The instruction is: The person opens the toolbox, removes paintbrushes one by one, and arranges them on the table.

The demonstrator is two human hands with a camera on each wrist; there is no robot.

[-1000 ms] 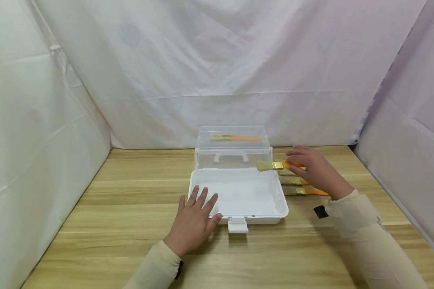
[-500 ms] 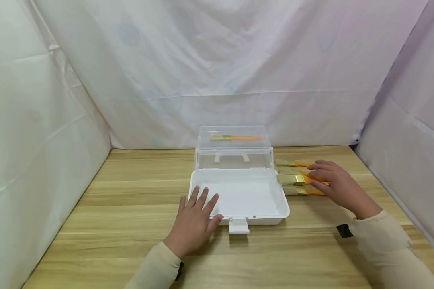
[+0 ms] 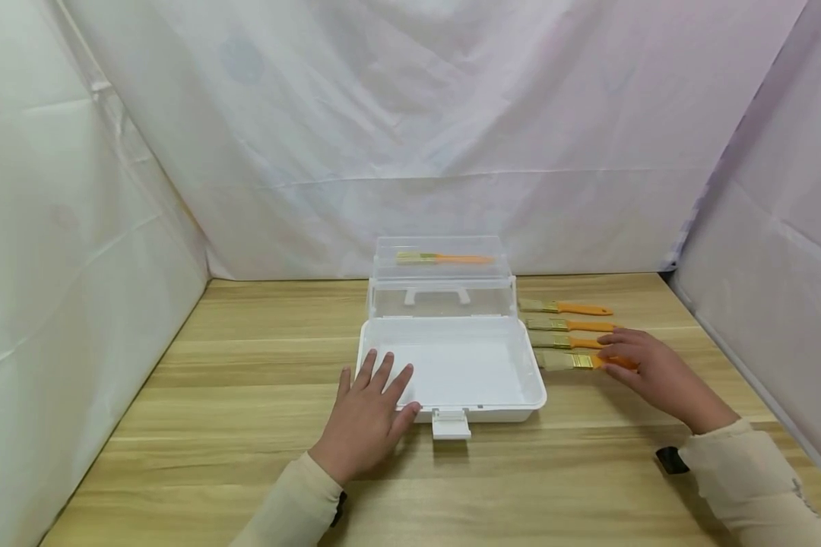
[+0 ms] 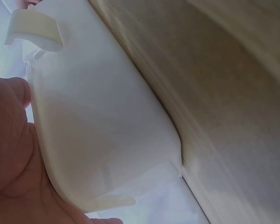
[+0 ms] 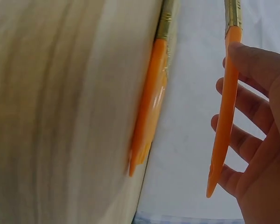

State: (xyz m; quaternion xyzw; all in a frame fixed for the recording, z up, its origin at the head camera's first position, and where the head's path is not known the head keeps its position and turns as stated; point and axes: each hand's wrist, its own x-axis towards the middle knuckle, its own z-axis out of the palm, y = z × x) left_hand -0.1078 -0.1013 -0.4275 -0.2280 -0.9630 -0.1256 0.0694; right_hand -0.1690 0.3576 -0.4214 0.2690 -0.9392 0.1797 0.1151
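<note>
A white box (image 3: 465,414) with its clear lid (image 3: 441,300) tipped back stands mid-table. My left hand (image 3: 362,433) rests on its front-left corner, fingers spread over the rim; the left wrist view shows the palm against the box's outer wall. To the right of the box, my right hand (image 3: 657,376) pinches the orange handle of a flat paintbrush (image 5: 226,102) between thumb and fingers. That brush is raised off the table, bristles pointing left. Beneath it, another paintbrush (image 3: 550,359) is mostly hidden. More orange-handled paintbrushes (image 3: 584,309) lie in a row behind.
Another orange-handled paintbrush (image 3: 445,258) shows in the clear lid. A latch (image 3: 451,425) hangs open at the box's front. White cloth (image 3: 438,137) surrounds the wooden table (image 3: 260,395) at the back and sides.
My right hand has carried the held paintbrush from beside the box's back right corner toward the front and right, over the row's nearest brush. My left hand has stayed in place.
</note>
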